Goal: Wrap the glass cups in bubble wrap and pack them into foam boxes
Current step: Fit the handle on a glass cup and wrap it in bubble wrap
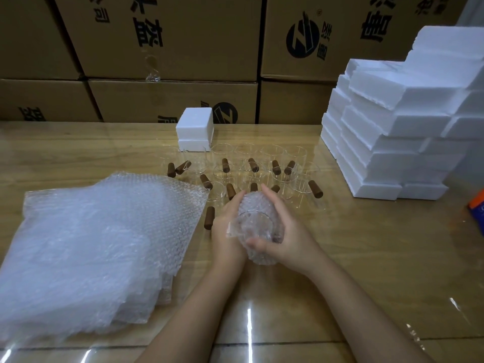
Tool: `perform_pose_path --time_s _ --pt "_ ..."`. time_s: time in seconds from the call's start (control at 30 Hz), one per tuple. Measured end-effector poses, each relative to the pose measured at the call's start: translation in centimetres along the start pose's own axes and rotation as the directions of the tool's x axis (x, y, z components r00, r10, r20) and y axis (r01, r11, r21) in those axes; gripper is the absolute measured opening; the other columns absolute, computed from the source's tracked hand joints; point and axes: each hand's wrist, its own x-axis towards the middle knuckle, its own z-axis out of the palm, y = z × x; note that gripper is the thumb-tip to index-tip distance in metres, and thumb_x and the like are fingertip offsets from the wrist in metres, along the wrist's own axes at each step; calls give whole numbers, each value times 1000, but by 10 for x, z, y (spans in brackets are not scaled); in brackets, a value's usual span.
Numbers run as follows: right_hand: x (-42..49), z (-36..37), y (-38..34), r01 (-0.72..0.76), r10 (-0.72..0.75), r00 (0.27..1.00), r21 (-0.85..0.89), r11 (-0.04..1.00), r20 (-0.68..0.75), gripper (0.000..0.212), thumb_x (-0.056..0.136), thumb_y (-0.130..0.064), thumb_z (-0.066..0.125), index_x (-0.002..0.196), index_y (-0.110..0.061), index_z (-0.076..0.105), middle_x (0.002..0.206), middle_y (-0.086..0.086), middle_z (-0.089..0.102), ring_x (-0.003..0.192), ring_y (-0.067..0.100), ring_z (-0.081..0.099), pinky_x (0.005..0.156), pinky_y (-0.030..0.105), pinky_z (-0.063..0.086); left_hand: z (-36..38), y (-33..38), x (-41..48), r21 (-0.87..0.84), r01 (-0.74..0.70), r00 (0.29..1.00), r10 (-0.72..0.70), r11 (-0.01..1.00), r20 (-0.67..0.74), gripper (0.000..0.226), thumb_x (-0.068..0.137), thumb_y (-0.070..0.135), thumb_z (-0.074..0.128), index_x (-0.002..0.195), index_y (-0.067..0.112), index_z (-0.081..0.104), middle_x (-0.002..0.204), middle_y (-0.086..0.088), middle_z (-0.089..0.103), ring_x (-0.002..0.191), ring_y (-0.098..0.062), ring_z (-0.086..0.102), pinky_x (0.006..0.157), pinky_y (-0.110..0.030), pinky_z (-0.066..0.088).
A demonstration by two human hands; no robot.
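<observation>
Cup point(256, 221) in L grip point(226, 227), R grip point(288, 231)

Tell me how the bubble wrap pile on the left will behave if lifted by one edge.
The bubble wrap pile would probably flop and drape; its sheets already sag at uneven edges. It looks light for its bulk: thin clear film and air. Loose sheets would likely slide apart on the glossy table rather than lift together.
</observation>
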Motion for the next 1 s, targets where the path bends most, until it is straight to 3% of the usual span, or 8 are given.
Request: perform_pose_path --time_s 0.1,0.23,0.4,0.5,0.6,0.73,0.9,1.0 --pt "1 -1 3 -3 2 998 -15 1000 -55 93 67 -56 77 143 -49 23 141 -29 30 134 -5 31 111 31 34 1 -1 1 -47 34 999 -34 998 13 45 91 5 58 134 19 52 126 7 54 112 -5 50 77 5 34" --pt "4 -2 7 -27 24 979 -12 1000 -201 73 81 -22 71 138 -48 34 130 -22 44 125 9 47 103 39 44 1 0 0 137 -85 996 80 987 46 61 81 -9 54 137 16 50 132 -3 55 108 -6 49 75 3 32" --pt "6 0 8 -37 4 939 -89 995 -344 61 75 -1 61 125 -35 52 121 -14 57 115 14 53 95 41 48 0 7 -5 126 -226 968 208 966 140 60 79 16 51 139 14 45 130 3 51 114 -1 44 84 -5 31" --pt "7 -2 10 -58 26 909 -66 996 -416 55 72 3 61 113 -34 57 104 -20 59 100 8 56 86 26 50 0 11 -8 9 -246 945 238 969 226 69 80 42 45 143 17 38 132 12 42 119 7 40 96 -7 31" --pt "7 -2 10 -70 61 889 -2 998 -453 50 73 1 63 101 -39 55 93 -28 57 88 -2 56 71 4 41 1 12 -10 -1 -278 928 269 961 257 66 84 39 49 144 17 36 129 17 38 120 13 35 96 -2 26" --pt "10 -5 9 -42 76 939 107 993 -336 45 77 0 63 104 -35 58 103 -20 61 99 3 58 80 15 47 2 10 -5 8 -242 951 235 970 203 56 84 19 50 139 16 42 124 6 46 113 4 42 93 -2 29" --pt "7 -15 8 2 9 999 292 956 -36 55 77 -23 65 128 -37 50 130 -13 54 119 5 53 93 22 47 -2 6 1 -31 -169 985 170 985 34 54 79 -8 54 128 15 54 114 18 49 109 24 39 88 5 26" --pt "7 -26 10 -38 0 996 434 900 86 59 76 -18 59 130 -38 49 132 -12 54 121 6 53 93 24 47 -5 8 3 -138 -25 1000 24 990 -6 54 82 -10 51 121 27 57 114 21 55 113 2 51 96 -9 39"
